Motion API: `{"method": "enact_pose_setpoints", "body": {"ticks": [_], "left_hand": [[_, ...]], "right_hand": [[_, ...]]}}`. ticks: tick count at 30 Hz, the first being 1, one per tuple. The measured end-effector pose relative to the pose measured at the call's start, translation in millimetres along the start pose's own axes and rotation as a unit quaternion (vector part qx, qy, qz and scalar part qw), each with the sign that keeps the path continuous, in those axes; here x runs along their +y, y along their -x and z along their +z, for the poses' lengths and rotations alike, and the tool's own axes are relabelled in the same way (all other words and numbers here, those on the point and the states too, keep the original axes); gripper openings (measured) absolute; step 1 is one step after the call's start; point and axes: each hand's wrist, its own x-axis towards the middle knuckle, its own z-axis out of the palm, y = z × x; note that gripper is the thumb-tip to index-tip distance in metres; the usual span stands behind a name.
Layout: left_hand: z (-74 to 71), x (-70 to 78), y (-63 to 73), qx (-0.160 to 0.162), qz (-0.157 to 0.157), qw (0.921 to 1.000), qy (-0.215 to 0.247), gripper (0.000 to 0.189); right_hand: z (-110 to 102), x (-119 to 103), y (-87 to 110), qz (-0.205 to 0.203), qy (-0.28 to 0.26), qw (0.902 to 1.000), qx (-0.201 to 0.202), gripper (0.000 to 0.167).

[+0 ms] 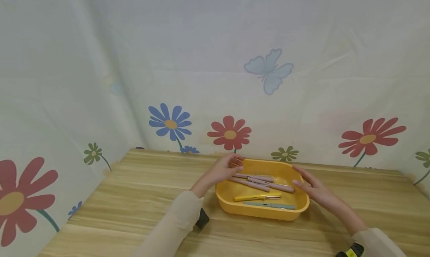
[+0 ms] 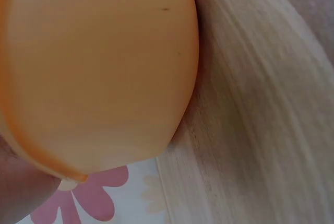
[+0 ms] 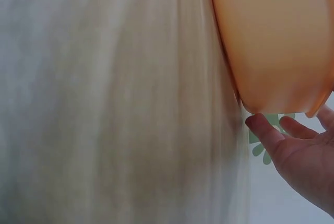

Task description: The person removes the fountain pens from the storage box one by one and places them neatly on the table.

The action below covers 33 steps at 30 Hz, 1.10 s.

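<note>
A yellow plastic basin [image 1: 262, 212] with rounded corners stands on the wooden table. Inside it lie several pale pink pens [image 1: 279, 187], a yellow pen [image 1: 256, 197] and a grey-green pen [image 1: 272, 205]. At the far left corner my left hand [image 1: 223, 169] holds the rim, with the thumb on the inner side. My right hand [image 1: 319, 189] holds the right rim, thumb over the edge and fingers along the outside. In the right wrist view the fingers [image 3: 266, 132] spread around the basin's far end. The left wrist view mostly shows the basin's outer wall [image 2: 104, 72].
Behind the table [image 1: 151, 182] hangs a pale cloth [image 1: 201, 62] printed with flowers and a butterfly; the basin stands close to that back edge. A dark wrist device [image 1: 202, 219] shows under the left sleeve, another [image 1: 351, 250] by the right sleeve.
</note>
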Motion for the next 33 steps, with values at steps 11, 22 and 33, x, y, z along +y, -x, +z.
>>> {"method": "enact_pose_setpoints", "body": {"ticks": [11, 22, 33], "left_hand": [[13.7, -0.5, -18.8, -0.059, 0.014, 0.9900, -0.128, 0.030], [27.5, -3.8, -25.9, -0.101, 0.038, 0.9386, -0.328, 0.018], [32.8, -5.3, -23.0, -0.103, 0.020, 0.9217, -0.374, 0.014]], "right_hand": [[1.3, 1.1, -0.8, -0.006, 0.002, 1.0000, 0.002, 0.059], [-1.7, 1.9, -2.1, -0.002, 0.008, 1.0000, 0.001, 0.060], [-0.4, 0.6, -1.4, 0.003, 0.001, 1.0000, 0.003, 0.060]]}}
